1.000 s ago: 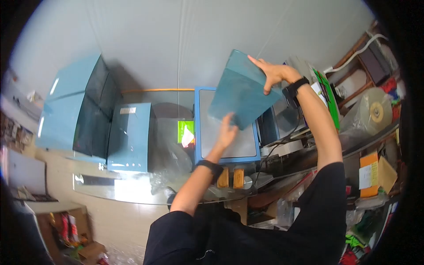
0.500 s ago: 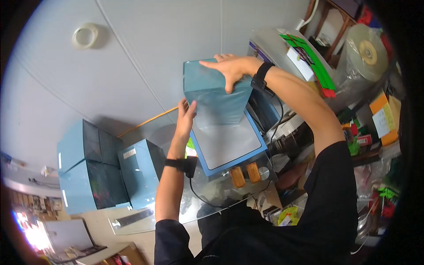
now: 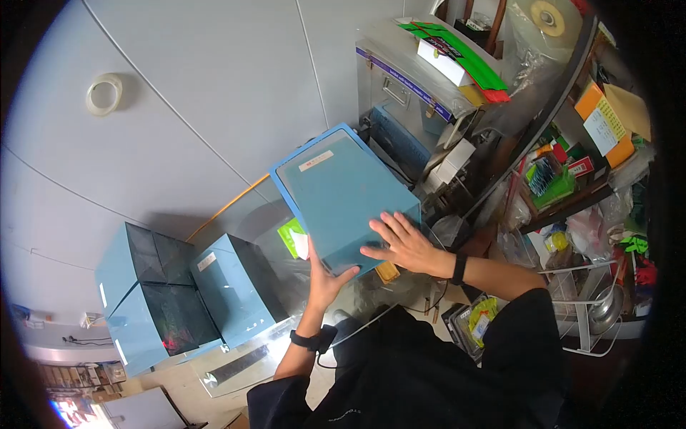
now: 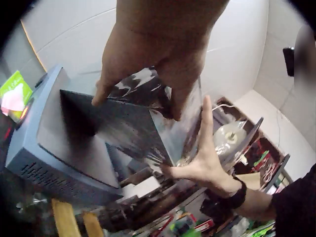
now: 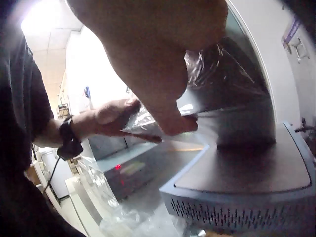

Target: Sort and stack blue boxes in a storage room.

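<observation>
A blue-green box point(image 3: 350, 196) with a small white label stands tilted over the grey plate of a blue machine point(image 3: 286, 191). Clear film clings to the box's side point(image 4: 123, 118) in the left wrist view. My left hand point(image 3: 326, 284) grips the box's near left corner, thumb on the upper face and fingers along the side. Spread over the near right part of that face, my right hand point(image 3: 406, 244) rests with straight fingers. Beneath both hands in the right wrist view, the box point(image 5: 242, 123) meets the plate of the machine point(image 5: 237, 202) along one edge.
Several blue boxes point(image 3: 225, 286) stand on the glass table at left. A green packet with white tissue point(image 3: 291, 238) lies beside the machine. Behind it are a metal case point(image 3: 396, 82) and cables; cluttered shelves point(image 3: 564, 171) fill the right. A tape roll point(image 3: 104, 94) hangs on the wall.
The box has turned and tipped toward me, its labelled face now upward. My left hand moved to the near corner; my right hand came down from the far end. The head view has swung rightward.
</observation>
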`<action>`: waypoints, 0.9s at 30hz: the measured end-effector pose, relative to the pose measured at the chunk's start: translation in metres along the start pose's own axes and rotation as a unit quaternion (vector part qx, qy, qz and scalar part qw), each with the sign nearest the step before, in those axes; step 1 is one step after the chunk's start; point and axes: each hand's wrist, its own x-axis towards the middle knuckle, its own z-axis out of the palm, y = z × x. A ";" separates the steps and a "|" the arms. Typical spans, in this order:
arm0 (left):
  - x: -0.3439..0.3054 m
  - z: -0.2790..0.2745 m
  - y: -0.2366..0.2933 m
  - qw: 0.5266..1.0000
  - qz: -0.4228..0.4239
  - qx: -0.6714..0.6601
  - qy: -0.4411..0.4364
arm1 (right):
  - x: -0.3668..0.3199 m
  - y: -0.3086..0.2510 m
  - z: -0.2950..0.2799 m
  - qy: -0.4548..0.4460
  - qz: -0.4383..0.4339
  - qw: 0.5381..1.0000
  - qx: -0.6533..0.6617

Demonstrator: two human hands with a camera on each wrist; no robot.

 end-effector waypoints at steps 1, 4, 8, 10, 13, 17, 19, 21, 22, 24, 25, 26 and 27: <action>-0.001 0.004 -0.003 0.999 0.018 0.029 0.004 | -0.012 -0.004 0.016 -0.005 0.011 0.999 -0.038; -0.001 0.011 -0.011 0.992 0.049 0.113 0.024 | -0.029 -0.008 0.051 0.015 0.026 0.999 -0.041; 0.008 0.017 -0.045 0.995 0.026 0.090 0.042 | -0.036 -0.008 0.090 0.045 0.062 0.991 -0.107; 0.009 0.019 -0.048 0.991 0.033 0.114 0.059 | -0.036 -0.007 0.101 0.065 0.074 0.991 -0.093; 0.013 0.018 -0.064 0.984 0.071 0.145 0.081 | -0.039 -0.012 0.110 0.059 0.082 0.993 -0.066; 0.014 0.018 -0.079 0.965 0.118 0.228 0.055 | -0.029 -0.009 0.101 -0.012 0.092 0.996 0.010; 0.013 0.018 -0.071 0.948 0.120 0.290 0.047 | -0.019 -0.002 0.091 0.022 0.086 0.991 0.102; 0.016 0.021 -0.064 0.954 0.099 0.277 0.057 | -0.008 0.012 0.078 0.046 0.121 0.982 0.137; 0.018 0.021 -0.063 0.959 0.092 0.261 0.063 | -0.007 0.023 0.071 0.052 0.161 0.977 0.127; 0.021 0.022 -0.065 0.967 0.076 0.230 0.075 | -0.011 0.040 0.070 0.035 0.238 0.959 0.150; 0.024 0.022 -0.064 0.962 0.078 0.248 0.083 | -0.014 0.050 0.079 0.014 0.276 0.944 0.182; 0.025 0.022 -0.064 0.956 0.079 0.268 0.088 | -0.017 0.057 0.090 -0.007 0.314 0.925 0.214; 0.028 0.022 -0.062 0.950 0.081 0.287 0.094 | -0.016 0.064 0.102 -0.001 0.306 0.917 0.255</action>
